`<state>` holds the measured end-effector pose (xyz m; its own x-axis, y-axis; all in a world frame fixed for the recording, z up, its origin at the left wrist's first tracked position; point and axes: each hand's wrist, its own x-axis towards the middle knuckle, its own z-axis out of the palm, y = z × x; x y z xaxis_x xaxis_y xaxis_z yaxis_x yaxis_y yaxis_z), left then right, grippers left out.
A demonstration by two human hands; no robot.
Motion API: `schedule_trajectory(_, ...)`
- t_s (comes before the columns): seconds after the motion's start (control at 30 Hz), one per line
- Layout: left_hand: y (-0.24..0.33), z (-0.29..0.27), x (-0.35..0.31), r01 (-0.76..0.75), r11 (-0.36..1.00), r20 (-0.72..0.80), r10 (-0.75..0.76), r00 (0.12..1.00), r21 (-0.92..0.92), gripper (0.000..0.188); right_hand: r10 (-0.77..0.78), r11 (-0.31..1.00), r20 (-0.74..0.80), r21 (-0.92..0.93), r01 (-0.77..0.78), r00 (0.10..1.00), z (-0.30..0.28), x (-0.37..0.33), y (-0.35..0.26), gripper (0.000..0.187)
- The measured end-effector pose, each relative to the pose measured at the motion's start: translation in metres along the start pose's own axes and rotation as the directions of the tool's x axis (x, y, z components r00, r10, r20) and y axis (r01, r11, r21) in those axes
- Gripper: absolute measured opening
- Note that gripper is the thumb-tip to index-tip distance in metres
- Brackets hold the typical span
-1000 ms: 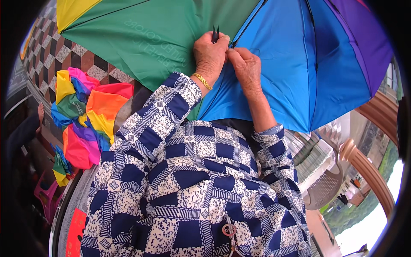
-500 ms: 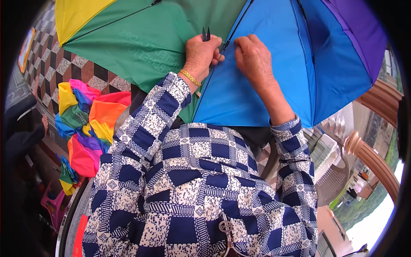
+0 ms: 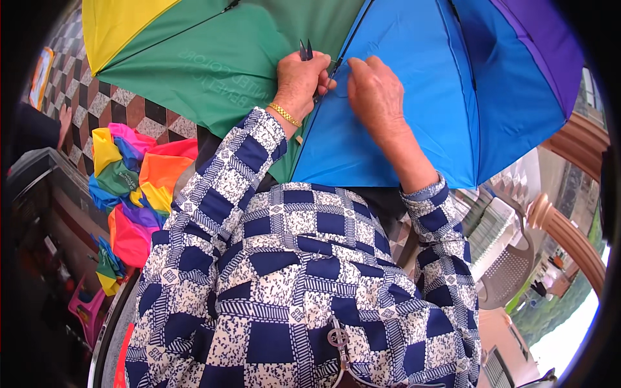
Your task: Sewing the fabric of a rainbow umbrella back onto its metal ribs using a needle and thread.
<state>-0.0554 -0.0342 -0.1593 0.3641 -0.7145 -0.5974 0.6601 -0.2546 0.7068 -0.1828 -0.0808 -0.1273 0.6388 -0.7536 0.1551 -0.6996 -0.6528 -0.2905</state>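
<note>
An opened umbrella [image 3: 407, 139] with yellow, green, blue and purple panels spreads in front of me, its ribs facing up. My left hand [image 3: 297, 84] is closed around a pair of small dark snips [image 3: 305, 52], blade tips pointing away from me. Its fingertips meet the black rib [image 3: 349, 40] on the seam between green and blue. Just right of that rib, my right hand [image 3: 376, 94] is held in a pinch over the blue panel. Whatever lies between its fingertips is too small to make out.
Several folded multicoloured umbrella cloths [image 3: 132, 184] are heaped at my left. Beyond them are a pink plastic stool [image 3: 87, 307] and a patterned tile floor [image 3: 97, 103]. A grey perforated chair [image 3: 508, 278] and a brown railing [image 3: 563, 233] stand on the right. Another person's hand [image 3: 65, 123] shows at far left.
My right hand has shifted slightly left, closer to the rib. My left hand, still around the snips, has moved a little left. The other person at far left has moved farther away.
</note>
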Motion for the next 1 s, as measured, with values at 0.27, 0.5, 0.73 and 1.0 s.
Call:
schedule_trajectory(0.27, -0.007, -0.001, -0.001, -0.069, 0.996, 0.025, 0.070, 0.997, -0.051, 0.012, -0.005, 0.973, -0.068, 0.230, 0.020, 0.998, 0.022, 0.016, 0.020, 0.006)
schedule_trajectory(0.5, -0.004, -0.005, -0.001, -0.104, 0.994, 0.052, 0.106, 0.993, -0.037, 0.014, 0.134, 0.991, -0.053, -0.005, -0.134, 0.990, -0.027, -0.004, 0.076, 0.007)
schedule_trajectory(0.73, -0.003, -0.003, 0.000, -0.105, 0.994, 0.043, 0.104, 0.994, 0.027, 0.015, 0.403, -0.668, 0.119, 0.716, 0.203, 0.907, -0.115, -0.044, 0.186, 0.009)
schedule_trajectory(1.0, -0.005, -0.022, 0.008, -0.058, 0.998, 0.042, 0.058, 0.997, -0.004, 0.015, 0.353, -0.397, -0.058, 0.894, 0.206, 0.934, -0.132, -0.047, 0.184, 0.009)
